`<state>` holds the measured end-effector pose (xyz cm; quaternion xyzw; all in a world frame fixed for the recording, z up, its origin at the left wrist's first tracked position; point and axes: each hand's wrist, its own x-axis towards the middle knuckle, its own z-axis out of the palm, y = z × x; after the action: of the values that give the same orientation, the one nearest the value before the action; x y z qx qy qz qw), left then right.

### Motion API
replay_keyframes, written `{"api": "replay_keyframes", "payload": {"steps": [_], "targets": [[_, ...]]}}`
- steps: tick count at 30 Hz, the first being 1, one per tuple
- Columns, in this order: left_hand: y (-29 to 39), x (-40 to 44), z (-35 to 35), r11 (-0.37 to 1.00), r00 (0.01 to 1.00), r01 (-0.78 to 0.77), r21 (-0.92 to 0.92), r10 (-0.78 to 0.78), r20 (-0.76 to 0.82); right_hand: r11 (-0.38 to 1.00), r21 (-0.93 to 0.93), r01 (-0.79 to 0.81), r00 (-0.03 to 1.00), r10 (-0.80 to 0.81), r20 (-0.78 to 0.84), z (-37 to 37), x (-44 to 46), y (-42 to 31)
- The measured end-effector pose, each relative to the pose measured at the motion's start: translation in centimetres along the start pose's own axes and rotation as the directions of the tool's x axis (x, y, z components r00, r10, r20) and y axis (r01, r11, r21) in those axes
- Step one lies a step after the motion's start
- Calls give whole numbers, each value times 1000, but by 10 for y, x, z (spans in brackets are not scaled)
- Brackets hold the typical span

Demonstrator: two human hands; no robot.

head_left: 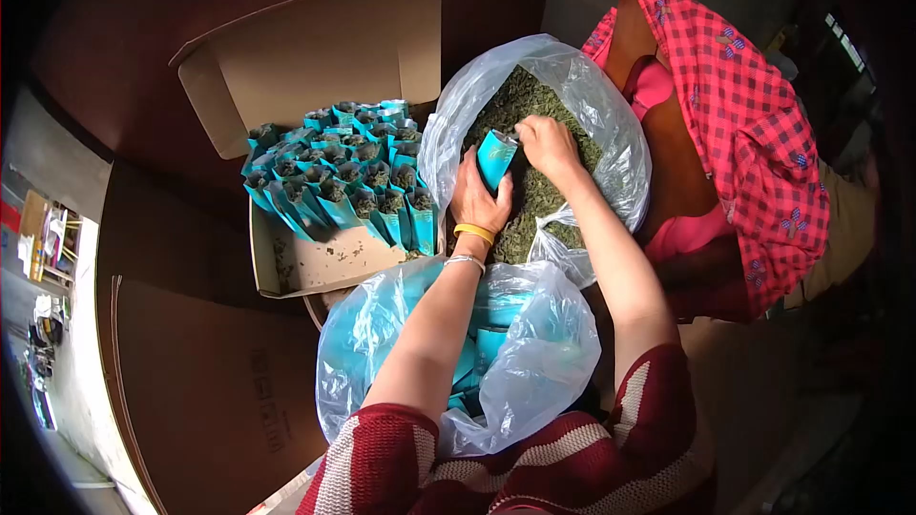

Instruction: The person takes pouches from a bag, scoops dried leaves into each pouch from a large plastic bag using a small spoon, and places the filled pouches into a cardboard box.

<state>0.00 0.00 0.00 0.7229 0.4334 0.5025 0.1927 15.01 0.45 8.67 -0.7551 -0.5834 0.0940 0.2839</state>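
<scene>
My left hand is wrapped round a small teal packet and holds it upright, its mouth facing up. Just right of that mouth is my right hand, fingers curled together; whatever is between them is hidden. Both hands are over a large clear plastic bag filled with dried green leaves. Closer to my body, a second clear bag contains several flat teal packets.
To the left, an open cardboard box holds rows of leaf-filled teal packets standing upright, with crumbs on its floor. A wooden chair draped with a red checked cloth stands at right. A large cardboard sheet is at lower left.
</scene>
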Motion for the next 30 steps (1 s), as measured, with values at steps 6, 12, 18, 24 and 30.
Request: {"api": "replay_keyframes", "payload": {"steps": [6, 12, 18, 24, 30], "targets": [[5, 1, -1, 1000, 1000, 7, 4, -7, -6, 981, 12, 194, 967, -189, -169, -50, -30, -18], [6, 0, -2, 1000, 1000, 0, 7, 0, -2, 844, -153, 515, 836, -533, -131, -55, -46, -25], [2, -1, 1, 999, 1000, -13, 32, 14, -28, 937, -332, 112, 993, -92, 76, -41, -25, -22], [3, 2, 0, 1000, 1000, 11, 26, -10, -25, 996, -69, 56, 996, -50, 77, 17, -3, -6], [5, 1, 0, 1000, 1000, 21, 11, -21, -18, 998, -3, 64, 995, -64, -76, -43, -14, -11]]}}
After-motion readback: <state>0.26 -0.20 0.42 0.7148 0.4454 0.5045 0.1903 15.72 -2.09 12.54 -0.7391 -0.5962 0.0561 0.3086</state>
